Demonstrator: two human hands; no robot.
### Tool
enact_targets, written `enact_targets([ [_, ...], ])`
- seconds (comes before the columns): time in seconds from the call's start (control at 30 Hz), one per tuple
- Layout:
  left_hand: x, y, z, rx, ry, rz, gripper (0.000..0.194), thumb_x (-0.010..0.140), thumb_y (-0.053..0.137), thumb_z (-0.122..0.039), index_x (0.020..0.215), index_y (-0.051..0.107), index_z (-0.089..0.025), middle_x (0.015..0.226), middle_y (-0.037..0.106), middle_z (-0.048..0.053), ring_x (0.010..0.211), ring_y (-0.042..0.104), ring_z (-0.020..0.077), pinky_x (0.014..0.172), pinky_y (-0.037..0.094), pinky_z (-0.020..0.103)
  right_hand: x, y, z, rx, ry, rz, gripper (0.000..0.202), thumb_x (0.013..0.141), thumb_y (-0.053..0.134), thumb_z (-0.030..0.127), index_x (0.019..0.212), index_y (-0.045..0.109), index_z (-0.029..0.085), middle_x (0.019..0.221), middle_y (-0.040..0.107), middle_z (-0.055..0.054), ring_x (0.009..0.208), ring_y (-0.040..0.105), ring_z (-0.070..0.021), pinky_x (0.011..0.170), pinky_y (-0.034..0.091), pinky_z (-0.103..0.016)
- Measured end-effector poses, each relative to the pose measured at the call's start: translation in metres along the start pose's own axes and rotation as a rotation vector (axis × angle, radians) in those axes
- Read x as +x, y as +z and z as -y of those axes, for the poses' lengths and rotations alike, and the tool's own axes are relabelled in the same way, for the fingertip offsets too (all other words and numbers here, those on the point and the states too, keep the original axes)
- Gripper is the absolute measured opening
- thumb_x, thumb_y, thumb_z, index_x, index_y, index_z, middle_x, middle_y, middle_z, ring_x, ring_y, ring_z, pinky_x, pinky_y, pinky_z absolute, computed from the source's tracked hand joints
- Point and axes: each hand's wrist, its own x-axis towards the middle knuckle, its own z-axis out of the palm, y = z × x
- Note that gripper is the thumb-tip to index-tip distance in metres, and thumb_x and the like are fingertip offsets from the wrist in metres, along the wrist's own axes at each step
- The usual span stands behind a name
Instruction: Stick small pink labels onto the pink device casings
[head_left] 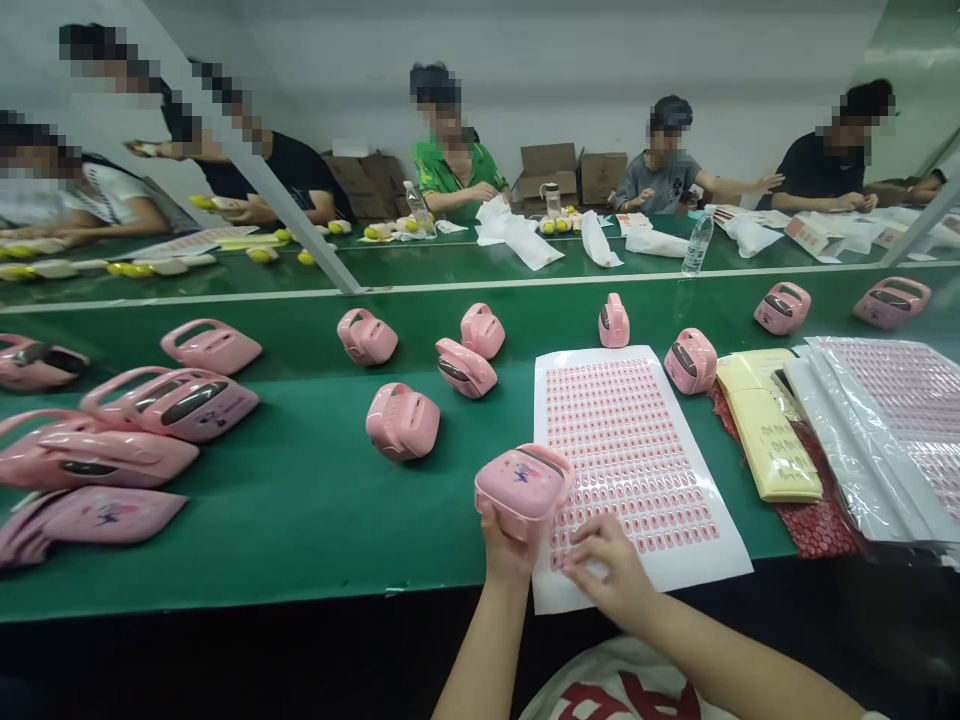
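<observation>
My left hand (507,552) grips a pink case-like device (523,487) from below. Its rounded lid has a small printed picture, and a carry handle loops along its far side. My right hand (609,572) hovers over the near left corner of a white sheet of small pink oval stickers (622,455). Its fingers are bent and apart, with the tips close to the bottom rows; no object shows between them. The sheet lies flat on the green table, partly under the held device. A similar pink device (403,422) stands left of my hands.
Several more pink devices (199,400) lie at left and along the back. At right are a yellow pouch-like pack (769,425), red netting (814,500) and plastic-wrapped sticker sheets (877,450). A slanted post (255,160) rises beyond the table. Several people work at the far bench, where a bottle (698,243) stands.
</observation>
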Motion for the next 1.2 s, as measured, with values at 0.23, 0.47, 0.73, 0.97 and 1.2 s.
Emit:
enact_targets([
  [0.23,-0.023,0.001,-0.013,0.548,0.164,0.445,0.11,0.031,0.083,-0.006,0.128,0.041,-0.034,0.121,0.053,0.006,0.11,0.051,0.0318,0.094,0.039,0.045,0.066,-0.079,0.03,0.205,0.186,0.072,0.016,0.08,0.058,0.036,0.072,0.061,0.022,0.087,0.055,-0.004,0.088,0.055,-0.0182,0.082,0.046,-0.038],
  [0.47,-0.021,0.0,-0.008,0.758,0.273,0.732,0.108,0.038,0.081,-0.007,0.132,0.035,-0.036,0.126,0.051,0.009,0.107,0.053,0.0341,0.085,0.046,0.048,0.07,-0.076,0.039,0.021,0.094,0.211,0.009,0.074,0.063,0.016,0.068,0.06,0.021,0.09,0.055,-0.003,0.089,0.053,-0.0178,0.08,0.047,-0.038],
  [0.73,-0.027,0.016,-0.019,0.853,0.353,0.756,0.103,0.045,0.081,-0.012,0.133,0.032,-0.035,0.127,0.048,0.01,0.107,0.053,0.033,0.084,0.047,0.048,0.065,-0.078,0.037,-0.028,0.022,0.21,0.011,0.075,0.062,0.014,0.068,0.056,0.02,0.087,0.054,-0.003,0.085,0.053,-0.0168,0.076,0.049,-0.034],
  [0.97,-0.027,0.015,-0.016,0.919,0.386,0.783,0.103,0.048,0.081,-0.019,0.134,0.028,-0.033,0.127,0.048,0.011,0.11,0.051,0.0339,0.087,0.044,0.05,0.058,-0.076,0.031,-0.071,-0.12,0.152,0.009,0.08,0.055,0.016,0.072,0.056,0.02,0.084,0.054,-0.003,0.081,0.054,-0.0156,0.069,0.049,-0.031],
  [1.2,-0.028,0.018,-0.013,0.877,0.34,0.77,0.104,0.043,0.082,-0.014,0.132,0.033,-0.034,0.127,0.049,0.011,0.11,0.051,0.0348,0.089,0.043,0.052,0.049,-0.078,0.026,-0.386,-0.386,0.053,0.013,0.086,0.044,0.02,0.08,0.056,0.019,0.08,0.057,-0.008,0.071,0.052,-0.0163,0.057,0.047,-0.028],
])
